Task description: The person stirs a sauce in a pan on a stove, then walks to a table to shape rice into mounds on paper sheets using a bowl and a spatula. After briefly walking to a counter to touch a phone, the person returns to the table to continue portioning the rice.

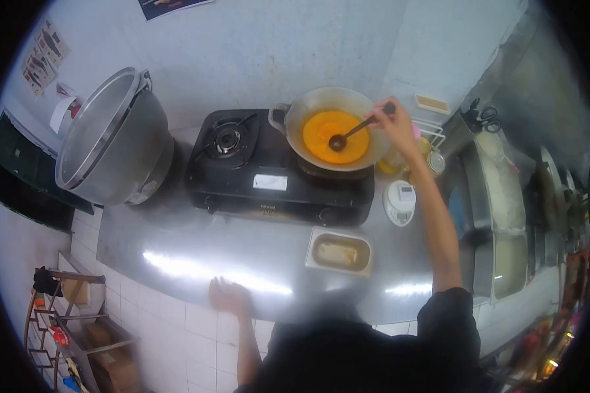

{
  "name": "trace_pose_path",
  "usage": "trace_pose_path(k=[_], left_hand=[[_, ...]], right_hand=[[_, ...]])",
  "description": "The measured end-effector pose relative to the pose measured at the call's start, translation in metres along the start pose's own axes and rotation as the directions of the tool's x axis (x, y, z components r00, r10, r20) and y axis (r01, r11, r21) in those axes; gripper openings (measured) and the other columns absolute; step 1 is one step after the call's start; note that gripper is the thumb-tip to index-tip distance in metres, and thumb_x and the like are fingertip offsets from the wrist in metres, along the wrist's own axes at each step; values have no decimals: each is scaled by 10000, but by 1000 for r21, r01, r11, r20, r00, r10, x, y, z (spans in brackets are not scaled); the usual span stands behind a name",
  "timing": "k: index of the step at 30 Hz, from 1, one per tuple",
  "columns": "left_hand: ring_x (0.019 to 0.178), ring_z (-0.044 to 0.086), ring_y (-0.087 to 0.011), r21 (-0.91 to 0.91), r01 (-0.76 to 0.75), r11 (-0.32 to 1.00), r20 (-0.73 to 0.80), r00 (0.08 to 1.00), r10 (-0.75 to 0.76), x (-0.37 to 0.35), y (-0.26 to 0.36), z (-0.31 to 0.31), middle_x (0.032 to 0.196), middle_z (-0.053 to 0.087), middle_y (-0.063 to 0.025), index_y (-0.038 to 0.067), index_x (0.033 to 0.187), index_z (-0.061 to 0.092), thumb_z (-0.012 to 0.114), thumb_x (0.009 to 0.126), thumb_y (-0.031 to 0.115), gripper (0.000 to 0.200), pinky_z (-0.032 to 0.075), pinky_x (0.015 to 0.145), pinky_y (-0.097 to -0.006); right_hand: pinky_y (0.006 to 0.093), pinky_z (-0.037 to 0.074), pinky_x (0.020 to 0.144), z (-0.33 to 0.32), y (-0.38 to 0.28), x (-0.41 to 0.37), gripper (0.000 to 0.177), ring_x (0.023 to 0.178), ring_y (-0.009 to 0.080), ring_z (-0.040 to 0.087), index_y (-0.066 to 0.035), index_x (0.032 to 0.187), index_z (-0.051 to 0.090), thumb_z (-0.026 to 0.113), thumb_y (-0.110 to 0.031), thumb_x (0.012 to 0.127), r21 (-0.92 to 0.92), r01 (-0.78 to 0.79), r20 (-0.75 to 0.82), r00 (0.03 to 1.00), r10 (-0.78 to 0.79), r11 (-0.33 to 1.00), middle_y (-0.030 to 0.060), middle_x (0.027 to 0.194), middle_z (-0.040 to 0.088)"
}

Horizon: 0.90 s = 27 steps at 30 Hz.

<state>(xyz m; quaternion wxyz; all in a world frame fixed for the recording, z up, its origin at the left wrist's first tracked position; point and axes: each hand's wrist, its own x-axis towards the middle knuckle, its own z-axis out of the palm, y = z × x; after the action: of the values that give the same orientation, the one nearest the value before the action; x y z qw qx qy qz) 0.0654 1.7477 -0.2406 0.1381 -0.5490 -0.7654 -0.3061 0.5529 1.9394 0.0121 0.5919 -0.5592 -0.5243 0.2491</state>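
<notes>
My right hand (394, 121) is closed around the upper end of a dark ladle (359, 129). The ladle slants down to the left, its round bowl at the surface of an orange liquid (321, 128). That liquid fills the bottom of a grey metal wok (337, 97), which sits on the right burner of a black two-burner gas stove (236, 187). Low at the front edge of the steel counter, my left hand (229, 296) is held with its fingers loosely apart and nothing visible in it. It looks slightly blurred.
A large metal pot (128, 137) stands left of the stove. In front are a small rectangular metal tray (339, 252) and a white kitchen scale (398, 202). Jars (435, 162) stand behind my right forearm. Metal containers (501, 196) line the right side; scissors (488, 118) stick up behind.
</notes>
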Motion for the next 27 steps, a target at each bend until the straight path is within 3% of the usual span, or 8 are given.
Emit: trace_pose_path(k=[3,8,12,14,17,23,27], left_hand=[[1219,402,-281,-53,44,998,51,998,-41,3,4,-2,1241,524,-74,83,1235,509,370,942,412,463,195,1018,-498],[1227,389,-280,-29,98,995,109,990,-94,2,5,-2,1234,524,-72,76,1245,488,352,950,436,485,177,1027,-504],[1228,385,-278,-71,98,993,146,985,-87,4,5,-1,1236,523,-74,66,1246,482,353,950,435,490,171,1026,-512],[1228,386,-279,-61,86,994,144,987,-77,5,6,-2,1239,521,-76,62,1244,482,354,950,435,492,172,1026,-513],[1223,391,-280,-32,95,995,154,984,-89,4,6,-1,1233,526,-77,57,1241,483,356,949,433,493,178,1027,-504],[1212,408,-285,-50,37,998,112,993,-31,7,10,-4,1217,536,-86,48,1238,483,354,950,438,503,192,1024,-486],[1211,413,-291,-50,47,998,114,993,-41,8,11,-6,1223,533,-94,37,1228,490,350,952,437,506,206,1022,-481]], right_hand=[[273,578,672,17,25,16,86,883,209,666,2,998,491,503,-3,912,46,-59,93,994,54,997,128,907,622],[267,581,672,16,45,31,64,843,189,671,3,958,487,513,13,901,-7,-13,-77,997,13,1000,120,866,632],[267,581,666,-13,48,32,69,822,179,671,4,963,481,514,6,903,-72,16,-113,993,-24,997,132,875,639],[270,582,664,-25,31,19,78,809,185,671,2,975,477,514,2,907,-122,-122,-119,987,107,985,147,885,649],[279,587,665,-33,31,5,85,809,194,670,1,979,472,517,-1,907,-72,-210,-63,977,206,975,158,893,653],[298,594,671,12,40,6,82,815,201,668,-2,965,466,519,5,904,92,-131,-49,989,136,987,141,901,644],[295,593,674,23,55,32,89,837,203,669,3,960,458,520,17,897,90,-89,-93,991,97,992,136,915,623]])
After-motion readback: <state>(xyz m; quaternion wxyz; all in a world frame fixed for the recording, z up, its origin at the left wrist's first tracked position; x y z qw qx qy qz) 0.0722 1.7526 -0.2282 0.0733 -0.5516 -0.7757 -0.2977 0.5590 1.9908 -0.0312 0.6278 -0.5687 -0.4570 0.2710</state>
